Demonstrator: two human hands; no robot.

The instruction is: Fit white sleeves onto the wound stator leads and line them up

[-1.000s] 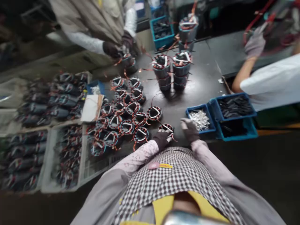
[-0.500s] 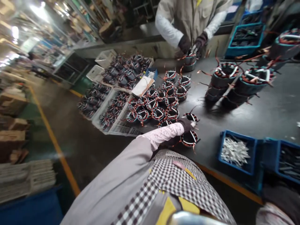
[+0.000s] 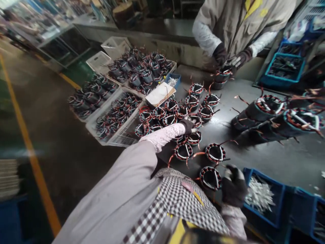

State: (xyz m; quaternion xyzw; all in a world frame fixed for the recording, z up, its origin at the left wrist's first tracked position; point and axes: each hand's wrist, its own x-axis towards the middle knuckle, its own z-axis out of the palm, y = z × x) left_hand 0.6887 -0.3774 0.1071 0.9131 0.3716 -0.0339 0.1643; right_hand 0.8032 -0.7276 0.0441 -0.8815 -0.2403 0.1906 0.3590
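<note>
Head view: stators are being picked from the cluster (image 3: 175, 113) on the bench (image 3: 254, 152). The left hand (image 3: 188, 124), at 12 o'clock, is laid on one stator, its grip unclear. The right hand (image 3: 233, 184), curled, empty, is held beside a stator (image 3: 210, 177), at 9 o'clock of it. A firm grasp seems needed next.

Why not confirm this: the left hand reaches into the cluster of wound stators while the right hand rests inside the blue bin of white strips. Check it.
Not quite. In the head view the right hand is beside the blue bin, near a stator, not inside it. The left hand does reach into the stator cluster.
</note>
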